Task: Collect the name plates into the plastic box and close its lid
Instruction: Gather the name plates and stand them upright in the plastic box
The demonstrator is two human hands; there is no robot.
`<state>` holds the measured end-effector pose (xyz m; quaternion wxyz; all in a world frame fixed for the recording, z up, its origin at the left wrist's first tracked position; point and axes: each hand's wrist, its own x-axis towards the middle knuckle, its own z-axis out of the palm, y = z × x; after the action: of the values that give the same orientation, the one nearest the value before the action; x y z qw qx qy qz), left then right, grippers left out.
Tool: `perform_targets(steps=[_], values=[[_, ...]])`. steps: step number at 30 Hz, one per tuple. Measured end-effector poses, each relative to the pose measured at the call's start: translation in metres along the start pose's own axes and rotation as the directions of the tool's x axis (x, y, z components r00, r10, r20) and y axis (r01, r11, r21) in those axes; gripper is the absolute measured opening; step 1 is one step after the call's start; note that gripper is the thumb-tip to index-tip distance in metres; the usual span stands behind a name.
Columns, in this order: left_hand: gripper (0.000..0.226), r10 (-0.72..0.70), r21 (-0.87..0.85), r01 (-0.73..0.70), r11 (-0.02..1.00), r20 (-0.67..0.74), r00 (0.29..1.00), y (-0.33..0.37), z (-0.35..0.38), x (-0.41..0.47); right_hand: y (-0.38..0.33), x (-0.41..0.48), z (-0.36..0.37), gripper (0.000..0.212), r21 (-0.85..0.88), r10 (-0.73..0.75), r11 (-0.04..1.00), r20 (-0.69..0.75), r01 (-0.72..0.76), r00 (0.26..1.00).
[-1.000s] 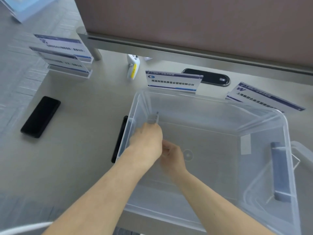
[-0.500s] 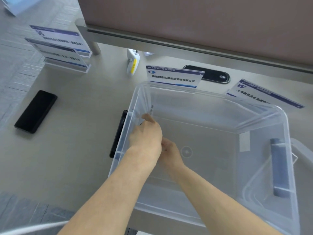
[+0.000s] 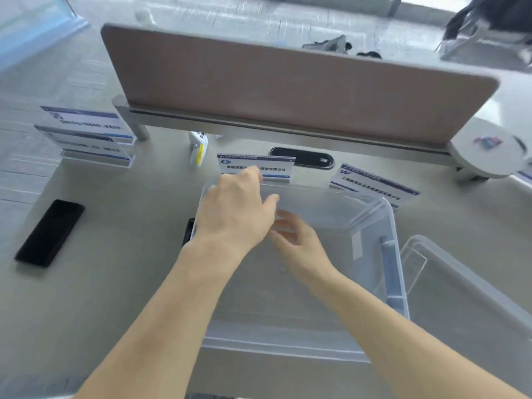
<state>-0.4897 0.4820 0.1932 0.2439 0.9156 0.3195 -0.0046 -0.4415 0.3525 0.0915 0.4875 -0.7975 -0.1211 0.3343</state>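
The clear plastic box stands open on the table in front of me. My left hand hovers above its far left corner, fingertips at the left part of a white and blue name plate standing just behind the box, thumb spread away. My right hand is inside the box with fingers apart; I cannot tell whether a clear piece lies under them. Another name plate leans behind the box's far right corner. Two more plates stand at the far left. The clear lid lies right of the box.
A black phone lies on the table at the left. A brown divider panel walls off the back. Below it sit a white and yellow device and a black cable port. A dark strip lies against the box's left side.
My left hand has risen out of the box and gone forward to the name plate behind it. My right hand stays inside, its fingers now spread. The view has tilted upward.
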Motion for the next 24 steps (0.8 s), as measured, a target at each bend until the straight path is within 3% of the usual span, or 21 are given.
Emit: perform_targets(steps=[2, 4, 9, 13, 18, 24], values=[[0.031, 0.091, -0.252, -0.113, 0.961, -0.099, 0.991, 0.027, -0.023, 0.005, -0.033, -0.014, -0.037, 0.045, 0.021, -0.098, 0.995, -0.098, 0.1, 0.99], [0.023, 0.153, -0.378, -0.202, 0.904, -0.154, 0.976, 0.062, -0.046, 0.011, -0.064, -0.029, -0.077, 0.041, 0.048, -0.185, 0.979, -0.189, 0.198, 0.964], [0.02, 0.37, -0.423, -0.424, 0.801, -0.207, 0.906, 0.173, -0.087, 0.015, -0.112, -0.082, -0.204, 0.035, -0.017, -0.287, 0.952, -0.391, 0.305, 0.874], [0.023, 0.489, -0.463, -0.548, 0.696, -0.252, 0.835, 0.25, -0.099, 0.008, -0.111, -0.122, -0.308, 0.032, -0.073, -0.297, 0.947, -0.561, 0.312, 0.773], [0.025, 0.531, -0.517, -0.563, 0.645, -0.226, 0.817, 0.332, -0.072, 0.0, -0.069, -0.16, -0.426, 0.029, -0.064, -0.259, 0.949, -0.715, 0.308, 0.65], [0.035, 0.534, -0.584, -0.497, 0.642, -0.126, 0.836, 0.447, -0.001, -0.019, -0.021, -0.185, -0.536, 0.031, -0.045, -0.207, 0.958, -0.794, 0.283, 0.571]])
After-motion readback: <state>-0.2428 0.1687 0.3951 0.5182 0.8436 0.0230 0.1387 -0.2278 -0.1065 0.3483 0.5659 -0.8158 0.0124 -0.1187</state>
